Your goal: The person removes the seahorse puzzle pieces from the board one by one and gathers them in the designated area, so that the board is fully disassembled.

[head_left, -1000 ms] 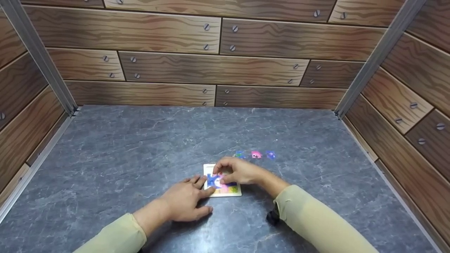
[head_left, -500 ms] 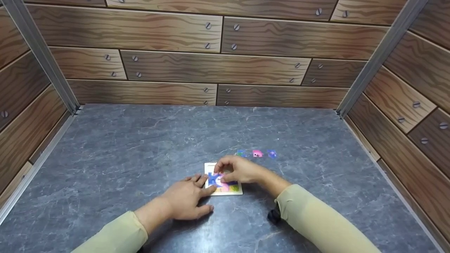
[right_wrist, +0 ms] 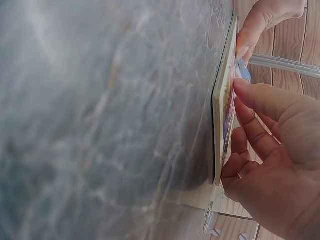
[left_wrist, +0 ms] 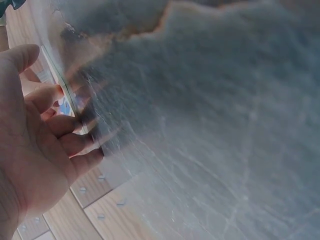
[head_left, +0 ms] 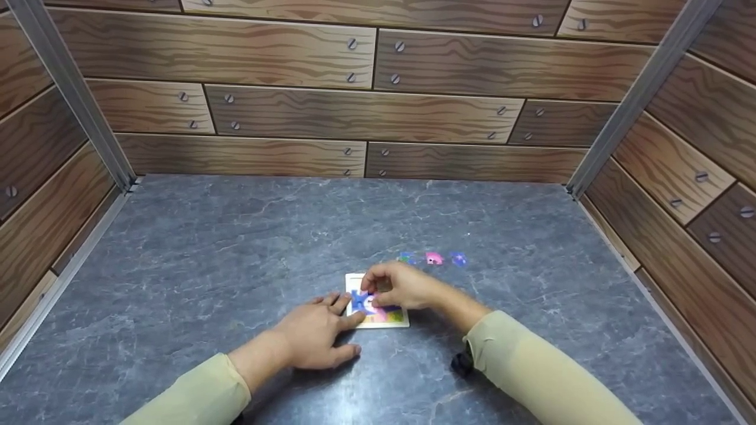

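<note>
A small jigsaw board [head_left: 398, 324] with a pale rim and a colourful picture lies flat on the table. My right hand [head_left: 409, 287] is over it, thumb and index finger pinching a blue-and-white puzzle piece [head_left: 358, 301]. Seen from the right wrist, that puzzle piece [right_wrist: 243, 70] sticks up from the board's face at the thumb tip. My left hand [head_left: 319, 334] lies at the board's left side, fingers extended, with fingertips touching the rim. The left wrist view shows the board's edge [left_wrist: 67, 86] against those fingers. My right hand covers part of the picture.
Beyond the board, three loose puzzle pieces lie in a row: a blue-green piece [head_left: 406, 258], a pink piece [head_left: 434, 258] and a blue-purple piece [head_left: 459, 258]. Wood-patterned walls [head_left: 295, 112] enclose the grey marbled table [head_left: 236, 236] at the back and sides.
Both hands keep nearly the same pose on the board. The whole head view has shifted slightly; the piece under my right fingers shows only a very small turn, if any.
</note>
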Tool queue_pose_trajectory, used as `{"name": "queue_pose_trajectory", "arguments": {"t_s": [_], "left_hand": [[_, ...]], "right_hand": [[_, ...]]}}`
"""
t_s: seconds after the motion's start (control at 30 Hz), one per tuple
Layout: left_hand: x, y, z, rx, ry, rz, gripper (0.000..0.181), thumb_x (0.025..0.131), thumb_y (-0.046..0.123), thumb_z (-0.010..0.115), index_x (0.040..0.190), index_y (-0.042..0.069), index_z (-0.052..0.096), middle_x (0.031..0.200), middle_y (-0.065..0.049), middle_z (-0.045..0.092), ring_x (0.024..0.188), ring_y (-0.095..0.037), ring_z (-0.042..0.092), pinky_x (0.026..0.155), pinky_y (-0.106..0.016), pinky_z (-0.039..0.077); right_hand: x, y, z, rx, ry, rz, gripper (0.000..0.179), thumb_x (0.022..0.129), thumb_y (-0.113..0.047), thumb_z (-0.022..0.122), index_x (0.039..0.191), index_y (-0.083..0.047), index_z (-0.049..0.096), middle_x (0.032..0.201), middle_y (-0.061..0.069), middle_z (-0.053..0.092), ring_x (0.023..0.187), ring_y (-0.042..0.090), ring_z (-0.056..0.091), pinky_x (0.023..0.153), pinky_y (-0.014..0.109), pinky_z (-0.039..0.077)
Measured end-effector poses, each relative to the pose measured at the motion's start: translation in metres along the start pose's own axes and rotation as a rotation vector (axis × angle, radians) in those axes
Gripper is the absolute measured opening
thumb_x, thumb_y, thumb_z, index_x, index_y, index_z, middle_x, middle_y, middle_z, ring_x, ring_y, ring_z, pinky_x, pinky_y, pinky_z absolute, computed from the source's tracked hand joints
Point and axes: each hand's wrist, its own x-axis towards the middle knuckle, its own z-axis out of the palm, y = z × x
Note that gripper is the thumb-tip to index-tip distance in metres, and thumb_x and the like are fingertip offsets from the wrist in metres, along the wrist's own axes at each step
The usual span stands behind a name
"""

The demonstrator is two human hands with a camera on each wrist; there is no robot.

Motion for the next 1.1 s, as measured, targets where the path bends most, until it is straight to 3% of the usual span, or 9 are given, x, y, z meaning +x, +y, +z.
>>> {"name": "queue_pose_trajectory", "arguments": {"t_s": [0.73,1.1], "left_hand": [[0.0,-0.0006,0.0017,0.017,0.019,0.01,0.066,0.106,0.059,0.051,0.16,0.02,0.052,0.162,-0.028,0.04,0.149,-0.046,0.042,0.119,-0.057,0.039],[0.0,-0.0001,0.0015,0.036,0.036,0.016,0.067,0.105,0.059,0.052,0.159,0.021,0.053,0.161,-0.028,0.042,0.147,-0.047,0.044,0.118,-0.057,0.04]], "right_hand": [[-0.0009,-0.0047,0.0005,-0.044,0.008,0.018,0.022,0.09,0.003,0.08,0.11,0.0,0.072,0.095,0.004,0.07,0.087,0.008,0.061,0.08,0.023,0.053],[0.0006,-0.0034,0.0019,-0.045,0.016,0.035,0.022,0.089,0.001,0.082,0.109,-0.001,0.073,0.095,0.002,0.07,0.087,0.008,0.062,0.081,0.024,0.053]]}}
